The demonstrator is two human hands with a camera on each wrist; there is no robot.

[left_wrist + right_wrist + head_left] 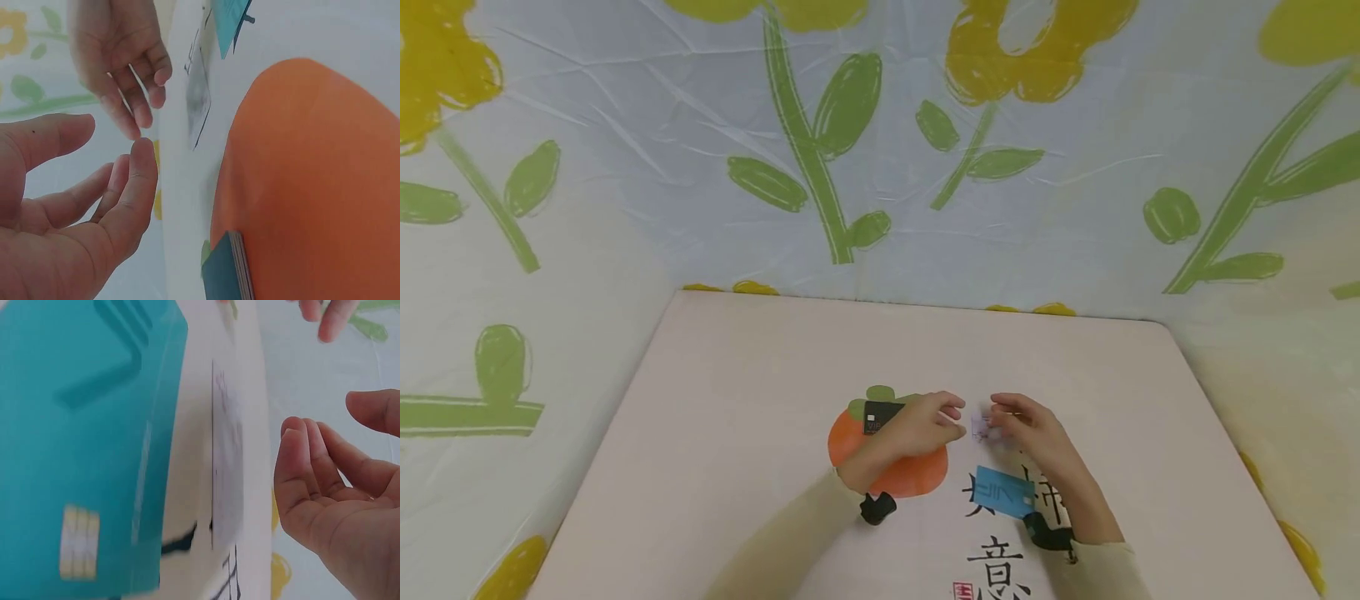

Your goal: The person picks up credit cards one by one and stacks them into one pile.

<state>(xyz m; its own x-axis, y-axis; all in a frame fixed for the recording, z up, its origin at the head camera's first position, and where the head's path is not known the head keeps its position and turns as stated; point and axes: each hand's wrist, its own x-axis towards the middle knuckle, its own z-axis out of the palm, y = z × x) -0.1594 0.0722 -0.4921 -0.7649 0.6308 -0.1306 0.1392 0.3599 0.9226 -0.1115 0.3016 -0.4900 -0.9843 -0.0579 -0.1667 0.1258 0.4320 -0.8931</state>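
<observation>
My left hand (923, 423) hovers over the orange persimmon print, fingers loosely bent and nothing held. Beside its wrist lies a black VIP card (878, 417); the left wrist view shows it as a thick dark stack (225, 269). To the right, my right hand (1036, 431) hangs over the table with relaxed fingers and an empty palm. Between the two hands lies a pale, purplish card (980, 427), seen nearly edge-on in the right wrist view (228, 456). Nearer me, a blue card with a chip (1002, 492) lies below my right hand.
The pale pink table mat (760, 375) carries a printed persimmon (917, 479) and black brush characters (997, 567). A flower-patterned cloth (685, 167) stands behind and at both sides. Black wrist straps (877, 508) sit at both sleeves.
</observation>
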